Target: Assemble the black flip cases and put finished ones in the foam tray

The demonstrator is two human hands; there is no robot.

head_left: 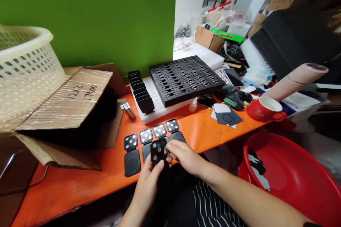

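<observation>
Black and dotted, the square plate [158,150] sits gripped in the left hand [149,181]; the right hand [185,156] pinches its edge, seemingly seating a dot, which calls for precise fingertip placement.

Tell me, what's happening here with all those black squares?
A person holds a black square with shiny dots in the left hand, while the right hand pinches its edge. Four more squares lie in a row on the orange table just ahead.
</observation>
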